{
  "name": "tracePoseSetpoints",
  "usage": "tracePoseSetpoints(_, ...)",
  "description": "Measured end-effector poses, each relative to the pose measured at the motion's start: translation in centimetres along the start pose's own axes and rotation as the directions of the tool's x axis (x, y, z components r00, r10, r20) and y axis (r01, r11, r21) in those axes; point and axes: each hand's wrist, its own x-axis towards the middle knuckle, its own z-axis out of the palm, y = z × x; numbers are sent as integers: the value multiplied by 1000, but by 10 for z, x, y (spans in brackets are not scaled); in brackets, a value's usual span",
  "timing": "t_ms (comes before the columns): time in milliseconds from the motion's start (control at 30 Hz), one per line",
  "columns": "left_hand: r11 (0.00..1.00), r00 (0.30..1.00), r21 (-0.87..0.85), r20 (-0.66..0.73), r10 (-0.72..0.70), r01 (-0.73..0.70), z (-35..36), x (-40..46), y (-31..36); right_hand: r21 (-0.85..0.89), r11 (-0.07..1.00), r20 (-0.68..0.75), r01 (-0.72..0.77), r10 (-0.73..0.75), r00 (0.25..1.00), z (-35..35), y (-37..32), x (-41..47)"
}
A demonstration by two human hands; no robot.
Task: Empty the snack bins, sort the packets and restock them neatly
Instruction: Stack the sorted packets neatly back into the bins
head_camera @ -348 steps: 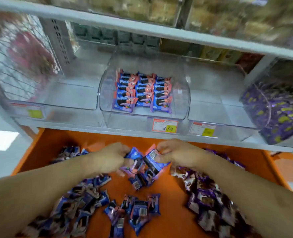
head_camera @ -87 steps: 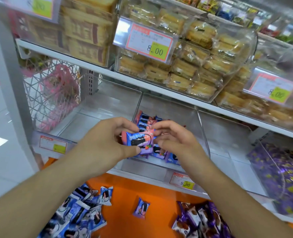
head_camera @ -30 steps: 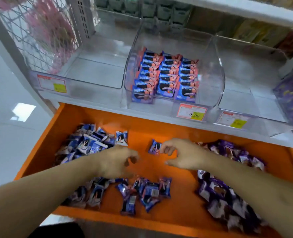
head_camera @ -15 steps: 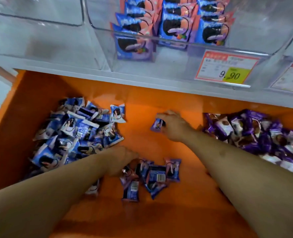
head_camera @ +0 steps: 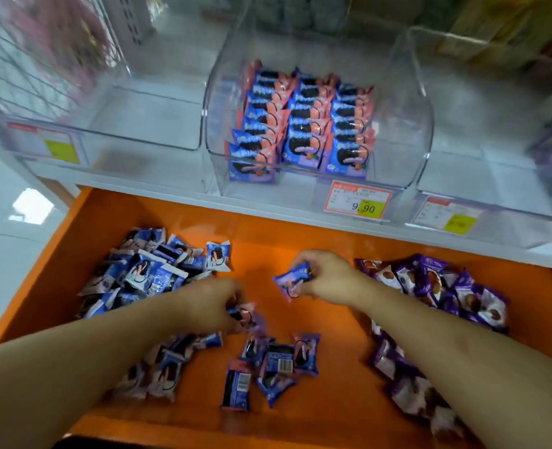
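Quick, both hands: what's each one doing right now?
Left hand: fingers curled round a pink-and-blue packet.
Right hand: fingers pinching a blue packet.

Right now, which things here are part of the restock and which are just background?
In the job:
- left hand and right hand, each gripping a blue-pink packet
- middle bin, part-filled in rows
- loose blue-pink packets on the orange shelf
- blue-white pile, purple pile

Just background:
- wire rack
- price tag

a packet (head_camera: 292,281) in each hand (head_camera: 324,277)
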Motion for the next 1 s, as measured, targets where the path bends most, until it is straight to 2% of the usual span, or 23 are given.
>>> tracePoseSetpoints(167, 995, 993, -91, -103, -53, 44, -62, -61, 37, 154, 986, 33, 59, -65, 997, -42, -73, -82)
tracePoseSetpoints(233, 969, 984, -248, -174, -47, 2, -85, -86, 56, 215, 972, -20, 100, -97, 995, -57, -99, -114)
tracePoseSetpoints(400, 768, 901, -598, -428, -63, -230, -127, -140, 110, 460, 845, -224, 273, -187, 956, -80, -143, -177)
tracePoseSetpoints(500, 619, 852, -703, -514, -102, -350, -130, -161, 131, 595, 733, -272, 331, -204, 941, -81, -154, -193)
tracePoseSetpoints(600, 542, 851, -748, -515, -108, -384, -133, -171, 140, 558, 736, -355, 383, -206, 912, -83, -159, -197)
tracePoseSetpoints(700, 569, 855, -731, -511, -89, -378, -140, -172, 141, 424, 820, -441, 385, -184, 878, -87, -160, -196)
tracePoseSetpoints(833, 685, 855, -652, -511, -81, -325, -149, -165, 134, 318, 868, -476, 382, -202, 856, -90, -159, -190)
tracePoseSetpoints(1000, 805, 764, -507, -636, -108, -309, -171, -155, 106, 281, 871, -488, 403, -231, 841, -92, -160, -176)
